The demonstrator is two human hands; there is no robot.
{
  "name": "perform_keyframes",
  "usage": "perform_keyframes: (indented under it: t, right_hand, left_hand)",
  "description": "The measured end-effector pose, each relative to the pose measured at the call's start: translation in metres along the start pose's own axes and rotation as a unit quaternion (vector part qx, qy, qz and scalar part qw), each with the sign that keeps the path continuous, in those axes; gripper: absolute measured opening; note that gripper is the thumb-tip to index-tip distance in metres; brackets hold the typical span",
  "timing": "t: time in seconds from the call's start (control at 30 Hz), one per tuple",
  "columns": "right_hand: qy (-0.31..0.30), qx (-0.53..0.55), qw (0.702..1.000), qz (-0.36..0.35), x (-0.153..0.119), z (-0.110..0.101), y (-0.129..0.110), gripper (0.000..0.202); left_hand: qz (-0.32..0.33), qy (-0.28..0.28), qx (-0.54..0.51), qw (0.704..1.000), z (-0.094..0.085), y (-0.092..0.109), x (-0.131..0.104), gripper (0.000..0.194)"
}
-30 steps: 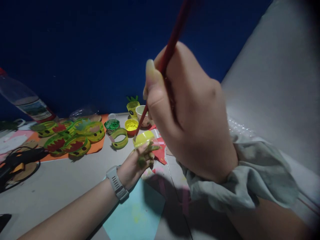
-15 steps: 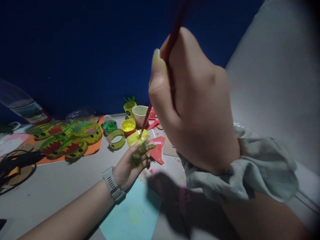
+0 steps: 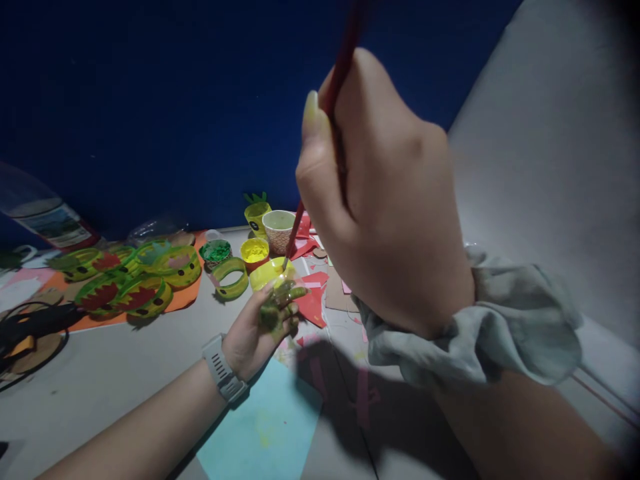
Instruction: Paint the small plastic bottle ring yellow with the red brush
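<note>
Close to the camera, my right hand [image 3: 385, 193] is closed around a red-handled paintbrush [image 3: 296, 230], which slants down and to the left. Its tip touches a yellow-painted, clear plastic piece [image 3: 267, 272], apparently a cut ring or cup. My left hand [image 3: 267, 320], smeared with green and yellow paint, grips that piece from below; part of the piece is hidden by the fingers. Just behind it stands a small cup of yellow paint [image 3: 255, 251]. A green-yellow ring [image 3: 231, 280] lies to the left, beside a cup of green paint [image 3: 215, 251].
Several painted rings with red spiky cutouts [image 3: 145, 297] cover an orange sheet [image 3: 187, 299] at left. A plastic bottle [image 3: 53, 223] leans behind them. At the back are a patterned paper cup [image 3: 280, 230] and a yellow pineapple-like cup [image 3: 257, 217]. Blue paper [image 3: 265, 420] lies in front; red scraps [image 3: 313, 303] lie right.
The yellow piece has tilted slightly in my left hand, and the brush tip has shifted a little along it. Both hands keep their hold; the view has moved slightly.
</note>
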State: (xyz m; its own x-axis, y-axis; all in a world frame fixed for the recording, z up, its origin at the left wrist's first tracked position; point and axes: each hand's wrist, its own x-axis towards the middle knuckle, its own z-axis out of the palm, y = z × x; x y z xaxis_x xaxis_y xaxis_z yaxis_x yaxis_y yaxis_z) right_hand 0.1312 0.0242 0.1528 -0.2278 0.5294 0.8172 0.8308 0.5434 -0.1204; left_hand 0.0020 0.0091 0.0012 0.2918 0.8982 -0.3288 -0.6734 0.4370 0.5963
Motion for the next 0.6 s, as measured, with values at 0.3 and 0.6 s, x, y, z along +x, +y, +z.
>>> perform_keyframes:
  t: [0.3,0.6]
  right_hand:
    - [-0.005,-0.006,1.0,0.009,-0.0018,-0.001,-0.002,0.026]
    - [-0.015,-0.013,1.0,0.002,-0.0003,-0.0002,-0.0001,0.031]
  left_hand:
    - [0.001,-0.018,-0.02,1.0,-0.0008,0.0012,-0.0005,0.021]
    - [0.013,-0.03,-0.034,0.999,-0.0016,0.0009,-0.0008,0.026]
